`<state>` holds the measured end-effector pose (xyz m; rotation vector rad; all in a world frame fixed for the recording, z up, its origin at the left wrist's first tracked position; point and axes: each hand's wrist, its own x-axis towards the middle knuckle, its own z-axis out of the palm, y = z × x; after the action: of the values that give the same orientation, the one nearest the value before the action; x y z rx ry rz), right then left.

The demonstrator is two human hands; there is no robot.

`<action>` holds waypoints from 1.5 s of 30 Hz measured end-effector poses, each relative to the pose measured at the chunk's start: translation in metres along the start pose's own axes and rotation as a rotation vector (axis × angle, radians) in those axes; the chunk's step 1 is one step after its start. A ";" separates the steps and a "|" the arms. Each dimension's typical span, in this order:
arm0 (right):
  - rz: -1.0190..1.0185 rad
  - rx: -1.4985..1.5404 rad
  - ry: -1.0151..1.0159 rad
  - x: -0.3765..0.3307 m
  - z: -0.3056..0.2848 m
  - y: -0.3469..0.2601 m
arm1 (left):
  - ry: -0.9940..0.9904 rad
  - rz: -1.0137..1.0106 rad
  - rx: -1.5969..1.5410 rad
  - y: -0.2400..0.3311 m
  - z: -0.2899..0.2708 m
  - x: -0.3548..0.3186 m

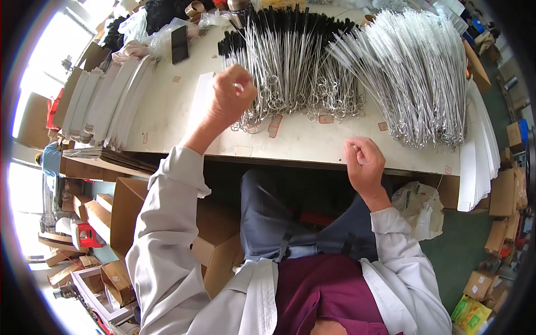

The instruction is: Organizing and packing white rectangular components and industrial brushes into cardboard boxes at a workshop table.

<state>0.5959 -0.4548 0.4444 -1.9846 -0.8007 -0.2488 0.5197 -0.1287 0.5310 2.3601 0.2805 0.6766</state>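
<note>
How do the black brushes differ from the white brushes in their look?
The black brushes have dark bristles; the white brushes have pale ones. The black brushes show clear rings at their lower ends; the white brushes' lower ends look finer. Both have thin, silvery stems.

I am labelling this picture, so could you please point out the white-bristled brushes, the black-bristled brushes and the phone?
White-bristled brushes [416,72]: head view, middle of the bundle.
Black-bristled brushes [291,64]: head view, metal stems.
Phone [180,44]: head view, middle of its dark face.
</note>
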 end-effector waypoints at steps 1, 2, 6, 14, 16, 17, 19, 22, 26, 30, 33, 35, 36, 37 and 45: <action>-0.017 0.056 -0.034 0.009 0.002 -0.007 | 0.065 -0.028 -0.052 -0.002 -0.002 0.004; -0.036 0.113 -0.067 0.018 0.007 -0.014 | 0.066 -0.026 -0.052 0.001 -0.002 0.004; -0.510 -0.060 -0.072 0.080 0.053 -0.045 | 0.215 -0.013 -0.120 0.002 0.000 0.008; -0.600 -0.368 -0.420 0.157 0.168 -0.057 | 0.327 0.009 -0.432 0.024 -0.020 -0.002; -0.591 -0.347 -0.392 0.159 0.175 -0.047 | 0.355 0.018 -0.693 0.036 -0.035 -0.010; -0.583 -0.322 -0.363 0.158 0.177 -0.045 | 0.399 -0.005 -0.781 0.042 -0.043 -0.014; -0.570 -0.308 -0.389 0.159 0.178 -0.053 | 0.444 0.008 -0.807 0.053 -0.058 -0.026; -0.494 -0.209 -0.423 0.164 0.159 -0.070 | 0.477 0.034 -0.839 0.068 -0.061 -0.040; 0.110 1.013 -0.827 0.130 0.094 -0.108 | 0.351 0.000 -1.007 0.076 -0.047 -0.062; 0.171 1.524 -0.652 0.100 0.066 -0.129 | 0.272 -0.070 -1.243 0.099 -0.025 -0.092; 0.215 1.449 -0.503 0.092 0.051 -0.121 | 0.237 -0.201 -1.450 0.103 0.004 -0.110; 0.246 1.431 -0.417 0.084 0.041 -0.113 | 0.297 -0.417 -1.532 0.107 0.027 -0.120; 0.274 1.423 -0.355 0.080 0.037 -0.110 | 0.297 -0.553 -1.560 0.112 0.037 -0.124; 0.311 1.417 -0.258 0.076 0.035 -0.110 | 0.238 -0.595 -1.531 0.115 0.049 -0.129; 0.517 1.249 0.101 0.046 -0.016 -0.060 | -0.408 -0.727 -1.210 0.148 0.120 -0.152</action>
<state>0.5960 -0.4280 0.5165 -0.9008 -0.2035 0.3868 0.4591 -0.3609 0.4891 1.0540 0.3686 -0.0547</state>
